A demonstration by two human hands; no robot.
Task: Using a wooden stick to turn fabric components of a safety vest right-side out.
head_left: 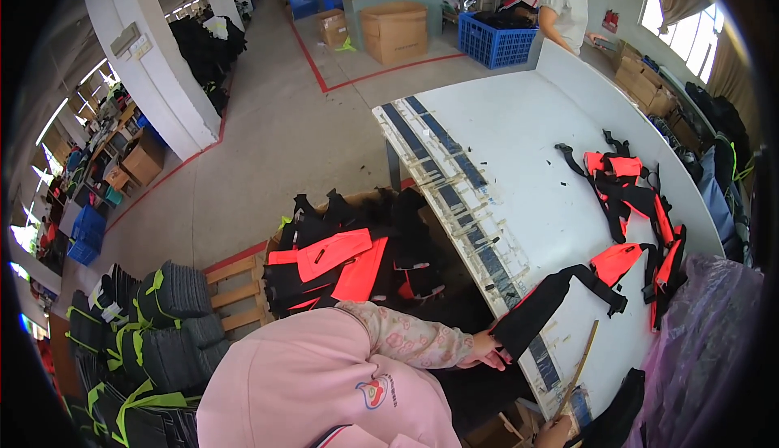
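One long black fabric piece (531, 314) laid aslant over the taped edge of the white table (535, 164), pinched at its near end in the fingers of the left hand (484, 352). Probably light, soft and a little padded, quick to sag and hard to damage; best gripped by the broad end, with the loose strap (595, 284) and black buckle (618, 303) kept from snagging. At the lower rim, the right hand (554, 432) by the end of a thin wooden stick (583, 359), too cut off to tell whether spread or closed. Farther up the table, orange-and-black strapped pieces (629, 192); across from them, beside the table, a pile of similar pieces (334, 255). Beyond, grey floor (341, 144), red lines (325, 88), a white column (158, 83), a blue crate (497, 42) and a co-worker (568, 10).
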